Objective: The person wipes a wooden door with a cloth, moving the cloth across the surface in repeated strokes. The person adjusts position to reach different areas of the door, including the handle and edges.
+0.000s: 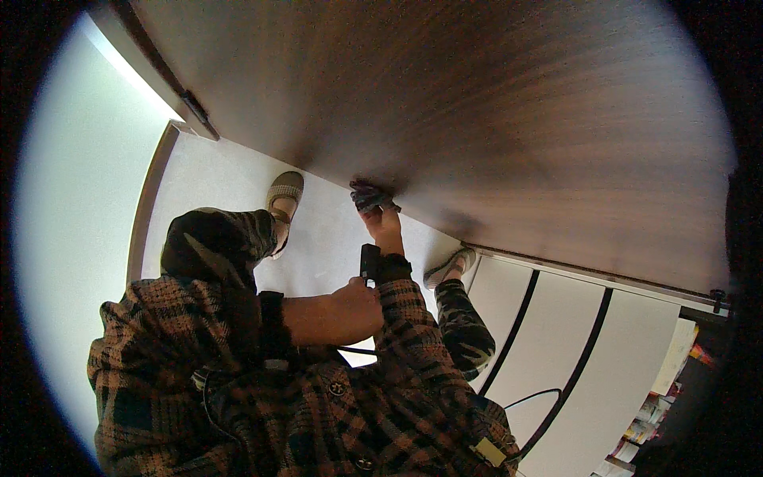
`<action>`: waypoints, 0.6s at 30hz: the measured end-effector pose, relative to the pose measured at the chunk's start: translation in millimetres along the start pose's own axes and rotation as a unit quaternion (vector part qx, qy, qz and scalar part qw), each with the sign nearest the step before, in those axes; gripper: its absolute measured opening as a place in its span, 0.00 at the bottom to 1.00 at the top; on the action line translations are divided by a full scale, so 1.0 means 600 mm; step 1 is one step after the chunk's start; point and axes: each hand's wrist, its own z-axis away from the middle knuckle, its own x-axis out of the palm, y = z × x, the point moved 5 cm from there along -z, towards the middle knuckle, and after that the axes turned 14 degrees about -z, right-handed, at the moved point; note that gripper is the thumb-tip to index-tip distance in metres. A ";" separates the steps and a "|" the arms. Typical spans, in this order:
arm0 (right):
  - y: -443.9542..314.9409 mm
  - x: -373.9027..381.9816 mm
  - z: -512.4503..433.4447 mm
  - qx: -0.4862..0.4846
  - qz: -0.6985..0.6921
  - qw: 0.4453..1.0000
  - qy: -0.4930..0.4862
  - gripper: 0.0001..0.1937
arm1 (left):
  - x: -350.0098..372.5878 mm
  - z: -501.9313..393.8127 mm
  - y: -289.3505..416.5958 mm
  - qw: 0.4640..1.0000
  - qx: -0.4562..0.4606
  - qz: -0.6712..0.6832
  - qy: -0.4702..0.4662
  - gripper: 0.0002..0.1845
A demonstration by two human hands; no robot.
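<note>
My right hand (pixel 380 225) reaches forward and holds a bunched dark cloth (pixel 372 195) against the lower edge of a large brown wood-grain panel (pixel 477 119). Its fingertips are hidden behind the cloth. On the right wrist sits a black strap (pixel 394 268) with a small black device (pixel 370 262) on it. My left hand (pixel 357 307) is curled beside the right forearm, just below that device. Its fingers are mostly out of sight, so I cannot tell whether it grips the plaid sleeve (pixel 411 316).
A pale floor (pixel 322 238) lies under my slippered feet (pixel 285 188). On the left, a brown baseboard (pixel 149 197) edges a white wall (pixel 77 197). White panels with dark gaps (pixel 566 334) stand at the right, beside books or papers (pixel 647 411). A black cable (pixel 536 393) loops near my right side.
</note>
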 end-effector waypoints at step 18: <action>-0.146 -0.062 0.084 -0.264 0.268 0.924 0.070 0.11 | -0.007 0.015 -0.005 0.988 0.001 -0.022 -0.151 0.07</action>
